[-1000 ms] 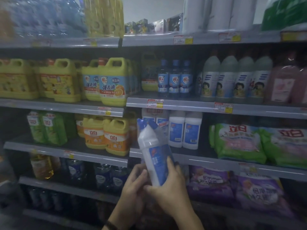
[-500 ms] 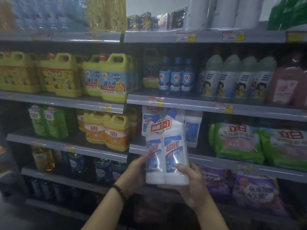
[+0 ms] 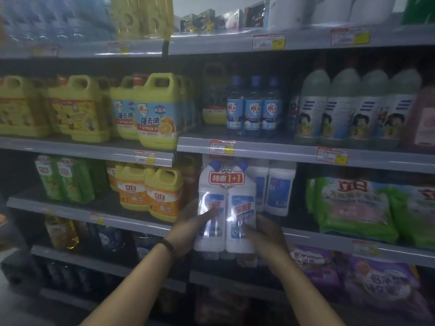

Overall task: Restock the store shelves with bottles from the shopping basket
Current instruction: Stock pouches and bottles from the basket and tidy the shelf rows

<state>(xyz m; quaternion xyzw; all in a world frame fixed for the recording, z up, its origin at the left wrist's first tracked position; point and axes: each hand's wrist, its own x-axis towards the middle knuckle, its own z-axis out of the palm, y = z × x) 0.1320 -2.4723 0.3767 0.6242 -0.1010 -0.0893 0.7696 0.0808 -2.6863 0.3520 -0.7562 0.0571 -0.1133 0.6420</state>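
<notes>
Two bottles, one twin pack (image 3: 226,208): tilted edge-on a second ago, now upright, label out, at 6 o'clock of centre on my head cam. Left hand (image 3: 188,229) and right hand (image 3: 266,234) each grip a side. Guessing it goes on the shelf (image 3: 306,236) next, by the white bottles (image 3: 280,189) at its 3 o'clock.

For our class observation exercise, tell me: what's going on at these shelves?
A person holds a wrapped, blue-capped twin pack upright, with the left hand on its left side and the right hand at its lower right. The pack hangs in front of the shelf where similar white bottles stand, and it is not yet set down.
</notes>
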